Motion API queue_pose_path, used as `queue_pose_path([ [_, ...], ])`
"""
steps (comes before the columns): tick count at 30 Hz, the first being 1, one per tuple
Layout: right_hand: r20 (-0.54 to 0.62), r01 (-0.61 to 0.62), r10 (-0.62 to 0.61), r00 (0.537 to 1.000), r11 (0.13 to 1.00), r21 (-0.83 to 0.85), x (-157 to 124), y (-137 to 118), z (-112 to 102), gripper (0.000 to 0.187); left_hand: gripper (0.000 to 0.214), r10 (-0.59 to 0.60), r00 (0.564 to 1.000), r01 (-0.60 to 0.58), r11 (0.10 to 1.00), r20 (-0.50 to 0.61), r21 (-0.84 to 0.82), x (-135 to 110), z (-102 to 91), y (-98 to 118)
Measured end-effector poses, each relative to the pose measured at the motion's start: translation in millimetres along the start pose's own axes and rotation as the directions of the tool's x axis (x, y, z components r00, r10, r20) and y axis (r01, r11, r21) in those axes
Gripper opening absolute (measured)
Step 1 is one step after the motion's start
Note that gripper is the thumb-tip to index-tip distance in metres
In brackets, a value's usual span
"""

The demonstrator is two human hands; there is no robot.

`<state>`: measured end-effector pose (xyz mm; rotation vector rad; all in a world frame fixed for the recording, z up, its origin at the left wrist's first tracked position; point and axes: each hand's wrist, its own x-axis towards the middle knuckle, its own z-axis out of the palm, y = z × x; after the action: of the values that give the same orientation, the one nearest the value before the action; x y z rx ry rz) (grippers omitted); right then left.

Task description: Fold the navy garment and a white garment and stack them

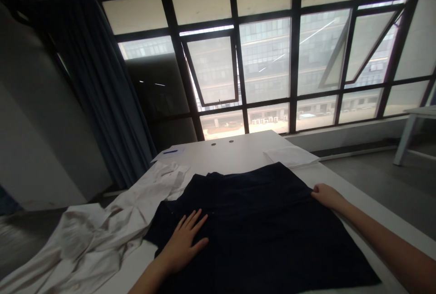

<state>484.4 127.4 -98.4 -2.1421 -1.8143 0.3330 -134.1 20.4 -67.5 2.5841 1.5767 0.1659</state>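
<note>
In the head view, one dark navy garment (pixel 259 226) lies spread on the white surface (pixel 238 155), mostly flat, with soft creases, an uneven far edge and a short, sleeve-like part at its left. The left hand (pixel 185 241) rests on the garment's left part, palm down, its grip wide with fingers spread. The right hand (pixel 325 195) has a narrow grip, pinching the garment's right edge between thumb and fingers, so the cloth stretches between both hands. Around it are one crumpled pale cloth (pixel 112 230) on the left, one blue pen (pixel 170 151), two small dark discs (pixel 213 144) and one white sheet (pixel 291 155) beyond the far edge.
</note>
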Motion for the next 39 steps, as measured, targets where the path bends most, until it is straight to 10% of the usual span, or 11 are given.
queue_pose_path([
  [13,-0.077,-0.087,0.087,0.993,0.996,0.007,-10.0,-14.4,0.4,0.050,0.065,-0.013,0.999,0.014,0.999,-0.045,0.030,-3.6,3.0,3.5],
  [27,-0.259,0.094,-0.146,0.955,0.975,-0.201,-24.7,-13.0,-2.5,0.028,0.065,-0.009,0.999,0.012,0.998,-0.041,0.069,-8.5,4.6,6.8],
  [33,-0.039,0.390,-0.401,0.915,0.907,-0.157,-55.3,-47.4,16.1,0.055,0.071,-0.112,0.993,0.115,0.989,-0.036,0.093,-18.2,3.1,16.2],
  [39,0.070,0.301,-0.292,0.954,0.931,-0.206,-68.1,-57.5,55.0,0.094,0.079,-0.186,0.982,0.184,0.980,0.022,0.082,-18.2,6.9,21.8],
])
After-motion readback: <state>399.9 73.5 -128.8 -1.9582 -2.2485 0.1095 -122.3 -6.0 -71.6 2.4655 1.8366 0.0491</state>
